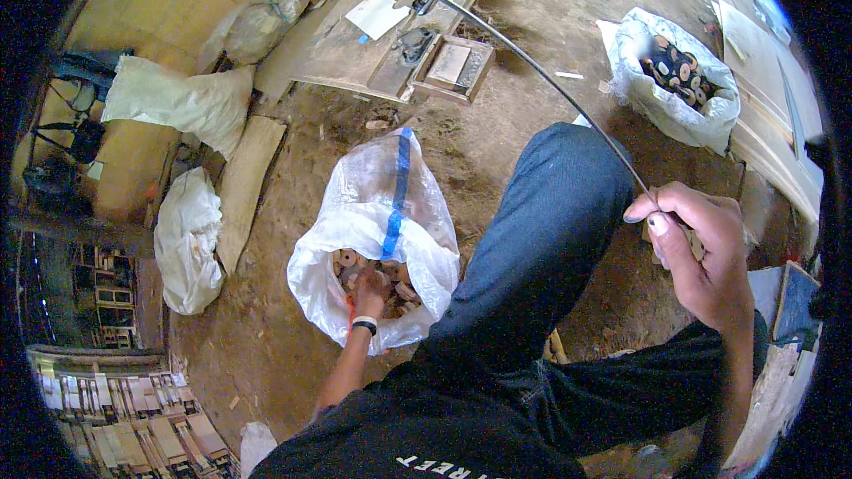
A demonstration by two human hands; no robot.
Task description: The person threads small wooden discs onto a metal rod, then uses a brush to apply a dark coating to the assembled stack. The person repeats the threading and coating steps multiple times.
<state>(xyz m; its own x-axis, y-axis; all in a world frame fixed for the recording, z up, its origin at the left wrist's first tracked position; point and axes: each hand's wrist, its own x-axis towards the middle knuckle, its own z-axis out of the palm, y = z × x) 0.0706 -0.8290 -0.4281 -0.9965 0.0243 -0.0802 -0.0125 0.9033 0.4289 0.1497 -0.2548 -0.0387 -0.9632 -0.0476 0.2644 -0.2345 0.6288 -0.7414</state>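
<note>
My left hand (371,291) reaches down into an open white plastic sack (355,222) with a blue stripe, among several small round wooden discs with centre holes (348,259); whether it grips any is hidden. A dark band sits on that wrist. My right hand (697,244) is raised at the right, pinching the lower end of a long thin metal rod (497,35) that curves up and away to the top left. A few wooden discs (692,244) seem stacked on the rod under my fingers. My dark-trousered knee (550,222) lies between the two hands.
A second white sack (701,111) with dark discs stands at the upper right. A low wooden bench (355,53) with paper, tools and a tray lies ahead. Filled white sacks (177,102) and a plank (244,186) lie left. Boards (772,124) sit at right on the dirt floor.
</note>
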